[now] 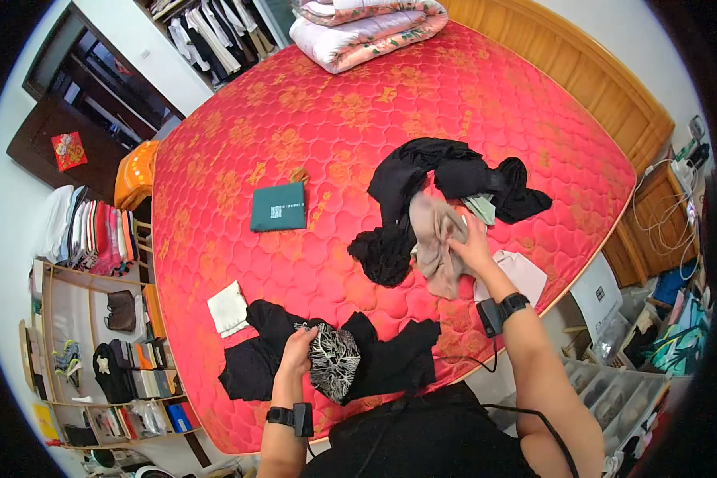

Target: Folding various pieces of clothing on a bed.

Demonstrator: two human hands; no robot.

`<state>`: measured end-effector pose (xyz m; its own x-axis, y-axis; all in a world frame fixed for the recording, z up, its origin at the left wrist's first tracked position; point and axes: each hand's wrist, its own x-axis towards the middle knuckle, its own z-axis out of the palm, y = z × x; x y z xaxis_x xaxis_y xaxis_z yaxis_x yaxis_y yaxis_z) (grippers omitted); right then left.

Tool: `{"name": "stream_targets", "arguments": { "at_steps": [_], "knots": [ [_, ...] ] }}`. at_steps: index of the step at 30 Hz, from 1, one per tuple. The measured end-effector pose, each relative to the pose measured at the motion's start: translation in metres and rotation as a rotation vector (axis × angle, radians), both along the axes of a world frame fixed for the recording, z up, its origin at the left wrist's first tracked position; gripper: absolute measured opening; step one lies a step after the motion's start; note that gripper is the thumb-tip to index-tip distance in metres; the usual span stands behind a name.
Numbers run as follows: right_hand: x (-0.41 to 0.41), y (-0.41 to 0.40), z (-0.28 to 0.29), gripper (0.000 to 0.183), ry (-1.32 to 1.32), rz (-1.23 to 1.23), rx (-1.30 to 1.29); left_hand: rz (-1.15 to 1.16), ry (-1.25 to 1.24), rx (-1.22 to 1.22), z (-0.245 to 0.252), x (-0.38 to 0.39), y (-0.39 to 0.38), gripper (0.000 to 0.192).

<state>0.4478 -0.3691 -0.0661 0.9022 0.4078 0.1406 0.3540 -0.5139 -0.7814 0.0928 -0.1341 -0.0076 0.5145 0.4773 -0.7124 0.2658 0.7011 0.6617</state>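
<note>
My left hand (299, 351) grips the edge of a black cloth with a white branching pattern (336, 361). Beneath it lie spread black garments (397, 352) at the near edge of the bed. Over to the right, my right hand (472, 239) holds a crumpled beige-grey garment (437, 251), its fingertips partly hidden by the fabric. Bunched black clothing (403, 179) curves around the far side of that garment. A pale green cloth (481, 208) shows beyond my right hand. Partly behind my right forearm is a pale pink cloth (520, 272).
A red quilted bed (334, 257) spans the middle. On it are a folded white cloth (228, 309), a flat dark green package (278, 207) bearing writing, and folded quilts (370, 36). Shelves (98, 400) stand left; clear storage drawers (612, 397) stand right. A cable (538, 412) trails past my right arm.
</note>
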Motion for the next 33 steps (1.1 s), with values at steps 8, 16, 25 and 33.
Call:
{"name": "stream_targets", "arguments": {
  "at_steps": [8,16,25,33],
  "knots": [
    [0.001,0.01,-0.025,0.063,-0.245,0.351,-0.707,-0.077,0.012,-0.028,-0.022,0.021,0.0,0.01],
    [0.052,0.048,0.022,0.058,-0.357,-0.512,-0.374,-0.068,0.021,-0.058,-0.032,0.029,0.006,0.013],
    [-0.074,0.105,-0.042,0.045,-0.218,0.559,-0.52,-0.138,0.077,0.031,-0.032,0.034,0.001,0.012],
    [0.015,0.068,-0.018,0.033,-0.432,-0.267,0.126,-0.007,-0.114,0.176,0.0,0.032,0.004,0.012]
  ]
}}
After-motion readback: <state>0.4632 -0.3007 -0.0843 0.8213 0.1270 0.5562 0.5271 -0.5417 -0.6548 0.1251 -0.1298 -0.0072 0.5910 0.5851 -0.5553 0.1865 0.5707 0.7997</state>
